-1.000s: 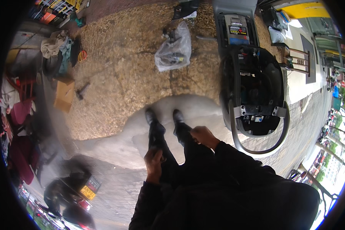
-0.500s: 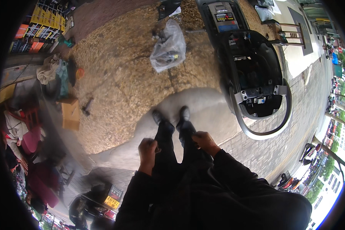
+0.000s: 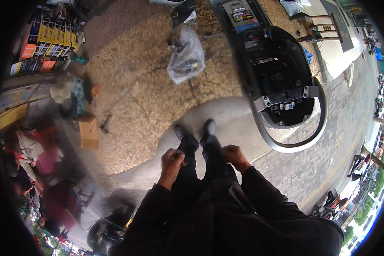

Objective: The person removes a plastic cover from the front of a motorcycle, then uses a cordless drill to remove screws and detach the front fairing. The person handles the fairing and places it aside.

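Right of the curled hands [image 3: 173, 164], any grasp indeterminable, the scooter body [image 3: 279, 64] extends lengthwise away and leftward, grab rail [image 3: 290, 147] nearest.

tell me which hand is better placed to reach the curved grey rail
Probably the right hand: it is nearer the curved grey rail, which lies on that side; the left hand is on the far side of the legs.

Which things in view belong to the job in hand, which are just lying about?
Likely in the job:
left hand and right hand, both curled, contents unclear
opened black scooter body with curved grey rail, on the right

Seemingly just lying about:
crumpled translucent plastic bag
open brown cardboard box
dark hammer-shaped tool
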`<state>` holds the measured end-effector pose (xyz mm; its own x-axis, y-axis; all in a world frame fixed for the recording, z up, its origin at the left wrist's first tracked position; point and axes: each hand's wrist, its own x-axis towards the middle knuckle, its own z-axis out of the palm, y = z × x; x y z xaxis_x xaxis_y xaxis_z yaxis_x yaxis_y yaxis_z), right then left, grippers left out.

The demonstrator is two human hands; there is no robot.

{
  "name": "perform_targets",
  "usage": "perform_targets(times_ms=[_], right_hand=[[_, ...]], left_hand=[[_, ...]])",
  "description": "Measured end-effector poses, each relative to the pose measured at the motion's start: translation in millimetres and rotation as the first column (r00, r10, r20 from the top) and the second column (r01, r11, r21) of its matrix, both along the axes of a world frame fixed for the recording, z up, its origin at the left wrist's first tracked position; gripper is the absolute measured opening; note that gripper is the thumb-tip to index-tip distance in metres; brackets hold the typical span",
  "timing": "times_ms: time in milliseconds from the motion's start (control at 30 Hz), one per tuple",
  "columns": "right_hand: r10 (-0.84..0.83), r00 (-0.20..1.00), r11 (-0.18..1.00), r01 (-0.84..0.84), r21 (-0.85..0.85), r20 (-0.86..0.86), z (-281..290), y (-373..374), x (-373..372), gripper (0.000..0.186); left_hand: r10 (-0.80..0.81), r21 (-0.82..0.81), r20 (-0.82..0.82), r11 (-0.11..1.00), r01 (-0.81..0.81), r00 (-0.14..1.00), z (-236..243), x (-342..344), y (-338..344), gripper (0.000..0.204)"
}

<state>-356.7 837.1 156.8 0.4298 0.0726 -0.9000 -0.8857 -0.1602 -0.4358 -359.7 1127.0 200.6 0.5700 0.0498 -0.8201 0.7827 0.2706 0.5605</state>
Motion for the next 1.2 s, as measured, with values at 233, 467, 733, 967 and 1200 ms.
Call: perform_targets(times_ms=[233, 467, 733, 967, 1200], right_hand=[[-0.030, 1.000, 0.999, 0.030, -0.041, 0.002, 6.4, -33.0, 4.8, 0.027], [-0.037, 0.999, 0.996, 0.036, -0.082, -0.015, 3.8, -40.3, -9.1, 0.027], [-0.060, 0.998, 0.994, 0.060, -0.089, 0.004, 15.3, -10.0, -36.6, 0.030], [-0.162, 0.987, 0.981, 0.162, -0.105, 0.017, 29.7, 8.6, -55.5, 0.030], [-0.203, 0.979, 0.971, 0.206, -0.120, 0.035, 27.0, 13.9, -72.8, 0.030]], left_hand=[[0.037, -0.017, -0.008, 0.999, -0.038, 0.999, 11.2, 2.2, -30.3, 0.007], [0.036, -0.019, -0.017, 0.999, -0.036, 0.999, 14.9, -7.2, -26.8, 0.008], [0.040, -0.028, 0.013, 0.999, -0.039, 0.999, 15.2, -6.4, 4.2, 0.006], [0.007, -0.039, 0.039, 0.999, -0.005, 0.999, 16.9, -4.2, 25.2, 0.006], [-0.129, 0.011, 0.084, 0.992, 0.128, 0.988, 21.9, -1.8, 31.6, 0.007]])
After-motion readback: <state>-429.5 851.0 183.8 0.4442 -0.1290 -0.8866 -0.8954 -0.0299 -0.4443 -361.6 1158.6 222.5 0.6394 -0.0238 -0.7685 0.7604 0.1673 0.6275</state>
